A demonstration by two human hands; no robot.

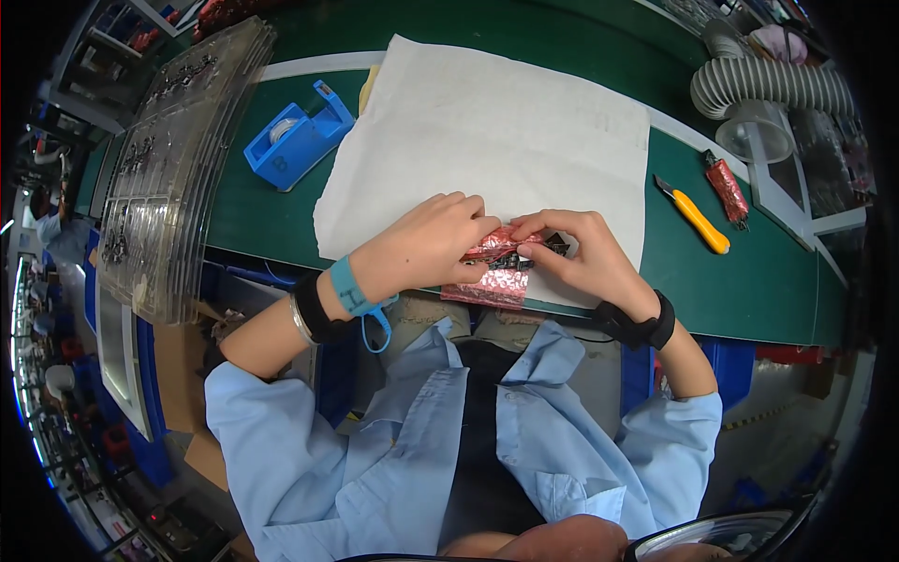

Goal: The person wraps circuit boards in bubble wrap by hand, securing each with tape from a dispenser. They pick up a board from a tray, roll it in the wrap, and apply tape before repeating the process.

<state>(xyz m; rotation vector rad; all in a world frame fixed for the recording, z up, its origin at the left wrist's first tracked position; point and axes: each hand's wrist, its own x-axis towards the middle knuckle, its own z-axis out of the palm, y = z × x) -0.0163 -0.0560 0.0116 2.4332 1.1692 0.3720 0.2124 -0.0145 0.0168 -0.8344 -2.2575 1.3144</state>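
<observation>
Near the front edge of the white paper sheet (496,140), both hands grip a piece of red bubble wrap (494,245). Black parts (507,263) show under its fold, and its loose end hangs toward the table's front edge. My left hand (445,239) is closed on the wrap's left side, its fingertips partly hidden. From the other side my right hand (579,245) pinches the wrap between thumb and fingers. A small dark piece sticks out beside the right fingers; I cannot make out its kind.
A blue tape dispenser (298,140) and a stack of clear plastic trays (169,178) holding dark parts stand at left. To the right lie a yellow-handled utility knife (699,221) and a red-wrapped bundle (727,190). A ribbed hose (768,86) with a clear funnel hangs behind them.
</observation>
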